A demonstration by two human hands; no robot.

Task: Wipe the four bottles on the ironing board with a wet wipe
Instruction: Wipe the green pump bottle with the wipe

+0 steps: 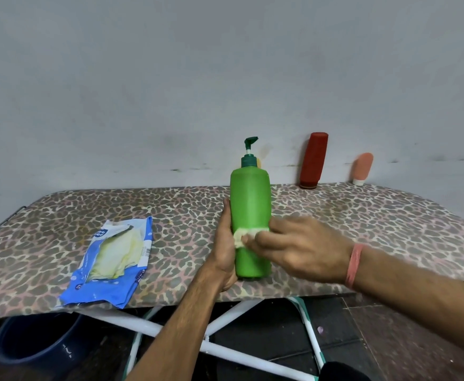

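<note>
Spanning the width of the view, a leopard-print fabric-covered ironing board (363, 215) stands on white crossed metal legs (225, 312) against a grey plaster wall (170, 78); its far edge meets the wall, its near edge runs just behind the forearms.

Tall green plastic pump bottle (250, 199) with dark green dispenser head: upright near the middle of the board, close to the near edge. The left hand (224, 251) holds its left side, palm flat to the plastic and fingers curled behind, out of sight. The right hand (294, 248), a pink band (353, 266) on its wrist, reaches across the front, fingertips bunched together and pressing a crumpled pale yellow wet wipe (243, 236) to the lower half of the bottle.

Blue plastic wet-wipe packet (109, 262): torn open, lying flat left of the bottle, well apart from it, its lower corner at the near edge.

Red-brown plastic bottle (313, 160), cap down, leaning on the wall at the far edge, right of the green bottle.

Small peach-pink tube (363, 169) with white cap, cap down, further right at the same edge.

Yellow object (259, 162): mostly hidden behind the pump neck; kind cannot be told.

Open board surface lies between bottle and packet, and across the right end.

Dark blue round bucket (38, 342): on the floor beneath the left end.
</note>
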